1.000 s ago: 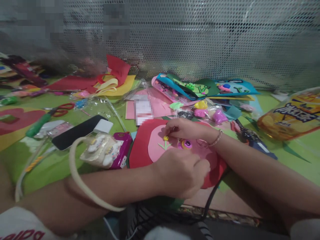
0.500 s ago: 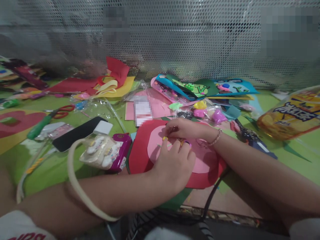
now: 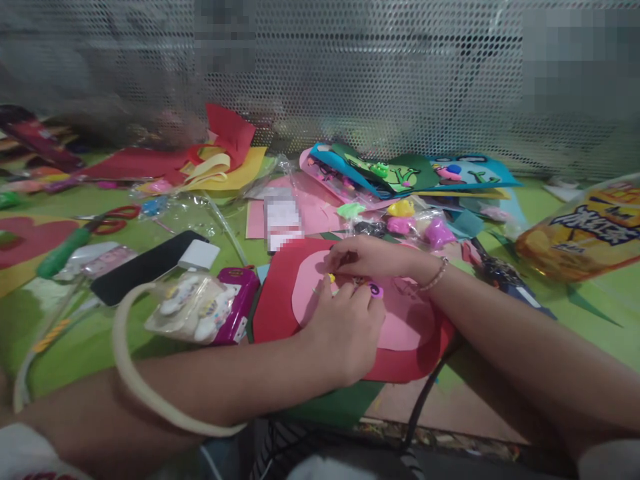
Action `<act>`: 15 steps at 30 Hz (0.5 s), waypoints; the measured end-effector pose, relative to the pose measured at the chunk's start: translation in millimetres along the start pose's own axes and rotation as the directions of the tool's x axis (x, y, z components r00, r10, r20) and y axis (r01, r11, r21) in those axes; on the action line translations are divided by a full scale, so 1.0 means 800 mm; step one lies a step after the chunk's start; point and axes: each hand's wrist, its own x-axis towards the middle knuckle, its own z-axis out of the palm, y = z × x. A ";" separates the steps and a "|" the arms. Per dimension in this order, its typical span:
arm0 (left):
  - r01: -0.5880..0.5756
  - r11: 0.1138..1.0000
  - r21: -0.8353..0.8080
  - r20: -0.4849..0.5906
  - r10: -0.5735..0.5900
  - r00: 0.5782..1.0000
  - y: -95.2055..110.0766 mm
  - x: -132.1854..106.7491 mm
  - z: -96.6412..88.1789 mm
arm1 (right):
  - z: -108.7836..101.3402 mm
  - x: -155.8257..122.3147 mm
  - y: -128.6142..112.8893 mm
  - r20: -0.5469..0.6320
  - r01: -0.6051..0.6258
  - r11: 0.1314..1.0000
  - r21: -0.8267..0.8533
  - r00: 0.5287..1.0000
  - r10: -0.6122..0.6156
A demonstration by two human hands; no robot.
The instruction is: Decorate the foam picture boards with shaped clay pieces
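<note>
A red foam sheet (image 3: 273, 313) lies in front of me with a pink oval (image 3: 400, 327) on top. My left hand (image 3: 345, 330) rests on the oval, fingers curled and pressing down at a small green and yellow flower piece (image 3: 331, 279). My right hand (image 3: 373, 259) comes in from the right, a bead bracelet on the wrist, fingertips pinched at the same flower. A purple ring-shaped sticker (image 3: 376, 290) sits just right of the flower, half hidden by my left fingers.
A magenta case (image 3: 239, 300) and a bag of white figures (image 3: 187, 307) lie left of the red sheet. Scissors (image 3: 107, 220), foam sheets (image 3: 225, 167), small coloured toys (image 3: 417, 223) and a yellow snack bag (image 3: 585, 230) crowd the green table. A mesh wall stands behind.
My left hand has moved up from the sheet's lower edge onto the pink oval, covering most of the flower and sticker. My right hand has stayed at the flower.
</note>
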 end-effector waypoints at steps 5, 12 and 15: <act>-0.002 1.000 -0.011 0.022 0.002 1.000 0.000 0.001 0.000 | 0.000 0.000 0.001 0.019 0.004 1.000 -0.003 1.000 -0.004; -0.001 1.000 -0.013 -0.010 0.001 1.000 0.000 0.000 0.003 | 0.000 0.000 -0.001 0.029 0.004 1.000 0.013 1.000 -0.004; -0.008 1.000 -0.016 -0.012 0.008 1.000 0.000 0.001 0.003 | 0.001 0.000 -0.001 0.026 0.002 1.000 0.016 1.000 -0.002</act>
